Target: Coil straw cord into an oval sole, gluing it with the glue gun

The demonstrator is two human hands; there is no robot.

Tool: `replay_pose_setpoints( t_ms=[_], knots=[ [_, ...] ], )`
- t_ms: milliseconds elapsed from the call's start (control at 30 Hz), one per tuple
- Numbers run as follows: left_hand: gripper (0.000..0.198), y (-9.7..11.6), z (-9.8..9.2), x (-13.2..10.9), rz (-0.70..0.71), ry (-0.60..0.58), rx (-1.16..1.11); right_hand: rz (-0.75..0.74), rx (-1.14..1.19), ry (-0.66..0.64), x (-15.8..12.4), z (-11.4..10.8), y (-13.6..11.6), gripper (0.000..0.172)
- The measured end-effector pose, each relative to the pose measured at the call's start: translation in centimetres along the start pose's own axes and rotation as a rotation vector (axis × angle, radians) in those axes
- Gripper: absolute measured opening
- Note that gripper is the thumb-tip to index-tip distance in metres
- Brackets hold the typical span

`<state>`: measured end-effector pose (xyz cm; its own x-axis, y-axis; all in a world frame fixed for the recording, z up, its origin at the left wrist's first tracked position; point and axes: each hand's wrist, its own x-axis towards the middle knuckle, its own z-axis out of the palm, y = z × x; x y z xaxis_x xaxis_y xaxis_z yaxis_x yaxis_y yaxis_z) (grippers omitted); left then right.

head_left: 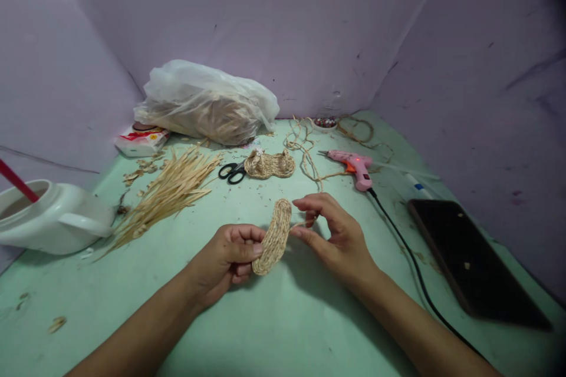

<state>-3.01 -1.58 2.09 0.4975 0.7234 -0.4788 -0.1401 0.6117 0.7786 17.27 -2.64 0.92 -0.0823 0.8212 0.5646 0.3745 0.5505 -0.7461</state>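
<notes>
My left hand [230,256] is closed on the lower end of a small oval woven straw piece [275,235], holding it upright above the green table [283,318]. My right hand [336,232] sits just right of the piece, its thumb and fingers pinched on a thin straw strand [303,224] that runs from the piece's edge.
A bundle of loose straw [170,191] lies at the left, with black scissors [232,172] and another woven straw piece [269,165] behind. A pink glue gun [356,166] with its black cord [407,253], a dark tablet [469,259], a white pot [53,218], a plastic bag [207,103] and coiled twine [305,147] surround the work area.
</notes>
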Motion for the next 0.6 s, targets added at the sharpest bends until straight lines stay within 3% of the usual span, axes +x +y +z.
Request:
replay_pose_setpoints(
  t_ms=[133, 367, 600],
  knots=[
    [0.032, 0.35, 0.0, -0.11, -0.004, 0.029, 0.008, 0.043, 0.0, 0.018, -0.01, -0.21, 0.39, 0.033],
    [0.033, 0.7, 0.04, -0.15, -0.012, 0.026, 0.037, 0.06, -0.027, -0.001, 0.01, -0.42, 0.48, 0.02],
    [0.032, 0.72, 0.18, -0.36, -0.012, 0.019, 0.075, 0.044, -0.05, 0.016, 0.05, -0.35, 0.43, 0.02]
  ],
)
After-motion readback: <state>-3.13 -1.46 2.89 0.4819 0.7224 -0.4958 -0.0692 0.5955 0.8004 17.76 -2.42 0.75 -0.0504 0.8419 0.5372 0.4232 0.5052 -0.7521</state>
